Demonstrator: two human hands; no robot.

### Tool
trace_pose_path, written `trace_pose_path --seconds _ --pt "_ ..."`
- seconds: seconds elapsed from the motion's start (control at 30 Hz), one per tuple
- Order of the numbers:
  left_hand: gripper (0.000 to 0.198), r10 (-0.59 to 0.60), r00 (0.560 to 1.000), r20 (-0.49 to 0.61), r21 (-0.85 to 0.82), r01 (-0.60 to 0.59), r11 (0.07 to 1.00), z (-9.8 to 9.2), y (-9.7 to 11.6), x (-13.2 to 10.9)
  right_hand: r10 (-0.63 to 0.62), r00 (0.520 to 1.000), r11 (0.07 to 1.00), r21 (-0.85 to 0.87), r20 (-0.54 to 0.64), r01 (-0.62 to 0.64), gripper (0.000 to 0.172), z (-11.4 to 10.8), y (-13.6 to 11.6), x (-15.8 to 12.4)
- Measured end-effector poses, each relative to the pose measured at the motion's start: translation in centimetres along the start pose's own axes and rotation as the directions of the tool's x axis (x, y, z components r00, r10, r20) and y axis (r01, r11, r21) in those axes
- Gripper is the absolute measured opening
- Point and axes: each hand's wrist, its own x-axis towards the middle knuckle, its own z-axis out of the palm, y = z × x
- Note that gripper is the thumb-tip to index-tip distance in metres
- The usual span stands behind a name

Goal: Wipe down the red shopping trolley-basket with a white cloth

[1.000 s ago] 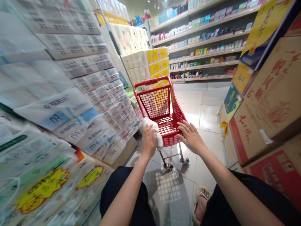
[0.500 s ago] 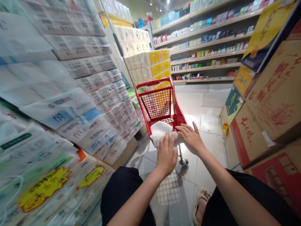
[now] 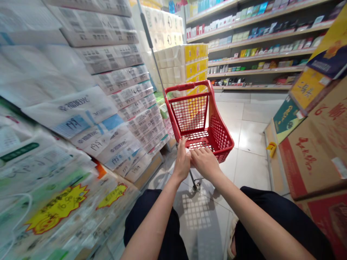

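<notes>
A small red shopping cart (image 3: pixel 222 130) with a grid-walled basket stands in front of me, its handle at the far end. At the near left corner of its rim, my left hand (image 3: pixel 182 161) is closed, fingers up against the edge. My right hand (image 3: pixel 205 161) meets it there, its fingers bent over the near rim. Only a scrap of a white wipe (image 3: pixel 187 150) shows between the hands; the rest is hidden under them. Inside, the basket holds nothing that I can see.
Tall stacks of wrapped tissue packs (image 3: pixel 108 108) rise on the left, with yellow price tags (image 3: pixel 58 207) lower down. Cardboard cartons (image 3: pixel 316 155) stand on the right. Stocked shelves (image 3: pixel 255 54) line the back. A thin pole (image 3: pixel 158 65) leans behind the cart.
Both hands have come together at the rim's near left corner, the right one moving left. The white wipe, spread out before, is now mostly covered. The cart appears farther right in view.
</notes>
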Motion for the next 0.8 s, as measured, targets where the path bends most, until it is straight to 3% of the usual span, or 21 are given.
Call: trace_pose_path --seconds 0.1,0.3,0.4,0.53,0.63,0.7,0.8 --pt "0.055 -0.017 1.0 0.016 -0.062 0.018 0.998 -0.3 0.4 0.1 0.0 1.0 1.0 -0.011 -0.009 0.0 0.024 0.3 -1.0 0.8" --pt "0.043 0.027 1.0 -0.002 0.1 -0.027 0.995 -0.8 -0.2 0.4 -0.067 0.997 0.997 0.033 -0.027 0.068 0.025 0.6 0.2 0.4" --pt "0.042 0.087 0.996 0.031 0.148 -0.09 0.985 -1.0 -0.6 0.6 -0.111 0.994 0.991 0.074 -0.025 0.113 0.031 0.3 2.8 -0.8" --pt "0.044 0.147 0.987 0.062 0.21 -0.157 0.965 -1.2 -0.5 1.0 -0.11 0.994 0.988 0.104 -0.027 0.112 0.032 -0.6 8.9 -3.2" --pt "0.032 0.159 0.985 0.07 0.268 -0.172 0.948 -1.3 -0.1 0.9 -0.068 0.994 0.993 0.089 -0.08 0.075 0.031 -1.2 12.8 -4.8" --pt "0.027 0.167 0.983 0.078 0.292 -0.182 0.939 -1.3 0.1 0.7 -0.035 0.993 0.994 0.095 -0.109 0.045 0.032 -1.4 13.6 -5.2" --pt "0.032 0.173 0.981 0.083 0.292 -0.19 0.937 -1.1 0.3 0.2 0.014 0.993 0.995 0.105 -0.117 -0.002 0.033 -1.6 12.0 -4.9"
